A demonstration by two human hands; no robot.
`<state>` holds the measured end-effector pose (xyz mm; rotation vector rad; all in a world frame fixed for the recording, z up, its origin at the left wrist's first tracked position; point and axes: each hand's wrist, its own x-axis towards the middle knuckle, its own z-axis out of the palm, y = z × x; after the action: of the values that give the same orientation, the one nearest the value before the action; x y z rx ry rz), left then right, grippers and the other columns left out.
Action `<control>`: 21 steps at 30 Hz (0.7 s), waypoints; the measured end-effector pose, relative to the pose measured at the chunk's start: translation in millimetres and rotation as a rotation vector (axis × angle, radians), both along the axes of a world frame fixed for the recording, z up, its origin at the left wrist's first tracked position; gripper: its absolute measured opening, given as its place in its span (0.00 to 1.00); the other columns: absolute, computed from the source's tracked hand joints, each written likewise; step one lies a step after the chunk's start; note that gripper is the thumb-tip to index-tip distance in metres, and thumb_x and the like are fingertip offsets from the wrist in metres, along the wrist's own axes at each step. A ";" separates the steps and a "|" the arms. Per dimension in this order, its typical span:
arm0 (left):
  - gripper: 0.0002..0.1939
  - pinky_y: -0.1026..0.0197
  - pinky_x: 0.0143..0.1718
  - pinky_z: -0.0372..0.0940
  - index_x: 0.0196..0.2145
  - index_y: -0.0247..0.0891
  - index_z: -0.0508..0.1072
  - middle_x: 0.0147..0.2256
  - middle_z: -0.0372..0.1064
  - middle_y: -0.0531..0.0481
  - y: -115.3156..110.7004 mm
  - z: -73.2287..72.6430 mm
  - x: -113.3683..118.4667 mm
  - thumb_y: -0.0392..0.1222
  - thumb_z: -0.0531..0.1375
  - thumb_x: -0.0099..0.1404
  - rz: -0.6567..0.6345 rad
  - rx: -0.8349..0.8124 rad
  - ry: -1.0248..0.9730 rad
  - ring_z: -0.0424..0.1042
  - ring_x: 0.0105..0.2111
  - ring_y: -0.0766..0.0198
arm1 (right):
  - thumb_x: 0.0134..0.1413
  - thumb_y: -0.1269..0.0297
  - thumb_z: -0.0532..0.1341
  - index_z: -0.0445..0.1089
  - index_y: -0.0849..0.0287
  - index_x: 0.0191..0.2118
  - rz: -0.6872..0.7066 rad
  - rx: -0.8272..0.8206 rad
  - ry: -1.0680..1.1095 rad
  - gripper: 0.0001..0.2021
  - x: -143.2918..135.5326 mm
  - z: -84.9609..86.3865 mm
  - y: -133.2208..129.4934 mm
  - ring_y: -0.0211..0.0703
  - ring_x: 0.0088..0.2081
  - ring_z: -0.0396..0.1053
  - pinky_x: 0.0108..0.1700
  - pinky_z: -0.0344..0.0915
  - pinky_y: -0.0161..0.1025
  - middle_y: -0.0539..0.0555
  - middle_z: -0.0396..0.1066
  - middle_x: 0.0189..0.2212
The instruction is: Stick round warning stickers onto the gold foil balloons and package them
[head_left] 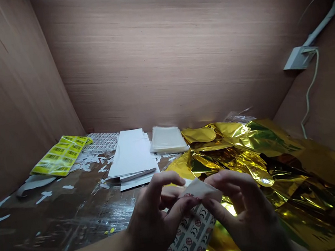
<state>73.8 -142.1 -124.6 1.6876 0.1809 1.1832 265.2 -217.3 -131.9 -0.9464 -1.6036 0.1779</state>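
Around three sides, pinkish-brown wood-grained walls (162, 60) bound a dark brown, scuffed table (83, 216), whose main room for moving lies at the front left. Across its right side spreads a crumpled heap of shiny gold foil (234, 145), reaching the back and running behind the hands, so it crowds that side. Toward the back lie an uneven stack of white rectangular card sheets (133, 150), a squared stack of whitish plastic sleeves (168, 139) just beside it and, further left, a glossy yellow sheet of black-printed labels (62, 156). At the front, the left hand (150, 218) and right hand (251, 209) come close together, both pinching the upper end of a white sticker sheet printed in black and red (194, 233), its top folded over. A pale rectangular socket box (297, 58) sits on the right wall; thin white paper scraps (45, 195) litter the table's left.
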 end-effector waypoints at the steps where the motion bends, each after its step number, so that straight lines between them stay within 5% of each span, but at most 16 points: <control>1: 0.13 0.72 0.28 0.71 0.47 0.48 0.68 0.31 0.78 0.59 0.6 0.3 -0.5 0.30 0.62 0.71 0.048 0.082 -0.001 0.78 0.27 0.70 | 0.62 0.80 0.62 0.66 0.47 0.54 0.034 0.017 -0.011 0.22 1.8 1.2 -0.3 0.43 0.45 0.76 0.43 0.76 0.39 0.51 0.73 0.45; 5: 0.15 0.72 0.35 0.73 0.47 0.44 0.78 0.37 0.82 0.54 4.7 6.1 -3.0 0.26 0.64 0.69 0.145 0.355 0.046 0.81 0.32 0.69 | 0.62 0.84 0.58 0.70 0.54 0.48 0.125 0.043 -0.185 0.17 2.7 14.8 -2.5 0.42 0.42 0.75 0.41 0.74 0.38 0.53 0.73 0.42; 9: 0.25 0.69 0.40 0.76 0.60 0.41 0.73 0.40 0.82 0.50 7.9 7.3 -4.7 0.25 0.65 0.68 0.089 0.354 0.064 0.82 0.36 0.66 | 0.61 0.85 0.59 0.70 0.55 0.55 0.090 0.069 -0.195 0.22 0.3 20.6 -3.8 0.42 0.45 0.75 0.44 0.74 0.37 0.54 0.75 0.44; 17: 0.24 0.68 0.44 0.76 0.58 0.39 0.74 0.47 0.82 0.47 10.7 12.0 -8.5 0.25 0.64 0.67 0.091 0.511 0.095 0.83 0.42 0.63 | 0.63 0.84 0.57 0.70 0.56 0.58 0.119 0.021 -0.183 0.23 -0.2 15.8 -5.0 0.43 0.47 0.75 0.46 0.75 0.38 0.56 0.74 0.46; 21: 0.17 0.69 0.42 0.76 0.52 0.36 0.79 0.43 0.83 0.48 12.1 13.3 -7.1 0.27 0.66 0.67 0.136 0.487 0.080 0.83 0.39 0.64 | 0.65 0.81 0.58 0.71 0.54 0.56 0.104 -0.055 -0.152 0.20 -0.9 13.7 -5.4 0.40 0.45 0.75 0.45 0.74 0.36 0.54 0.75 0.44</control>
<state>66.7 -130.1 -111.3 2.1767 0.0578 1.3356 264.3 -222.7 -118.2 -0.9371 -1.7978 0.2274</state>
